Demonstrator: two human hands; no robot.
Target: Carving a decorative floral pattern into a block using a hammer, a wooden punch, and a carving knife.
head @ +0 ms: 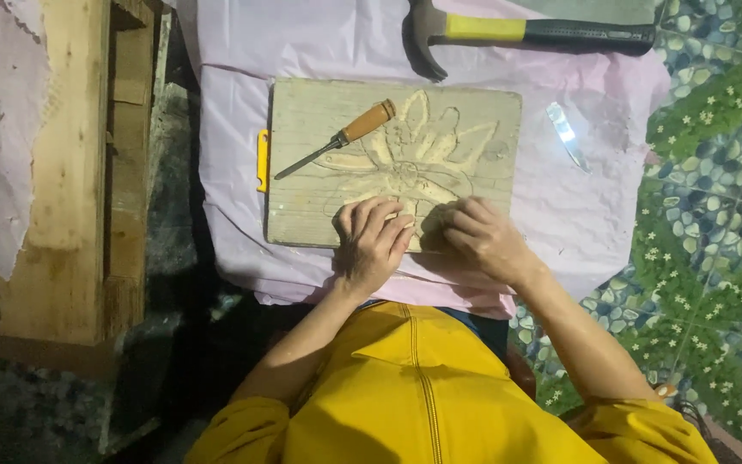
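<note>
Nearest to us, our yellow sleeves [414, 395] lead up to both hands, which rest on the near edge of the wooden board [302, 198]. Our left hand [371, 241] lies with fingers curled and pressed down on the board; whether it holds anything we cannot tell. Our right hand [483, 236], just beside it, has its fingers drawn together as if gripping something small, but what it holds is hidden.

The board lies on a pale pink sheet [577, 206] over the worktop. Its middle carries a carved flower [414, 155]: the far petals stand out in clear relief, so we judge that part well advanced, while the petals near our hands and the board's left side look shallow or only outlined, with more to cut.

On the board's far left lies a chisel [337, 142] with a wooden handle. A yellow cutter [262, 159] peeks from the board's left edge. Right of the board lies a small blade [567, 136]; beyond the board, a hammer [526, 33].
</note>
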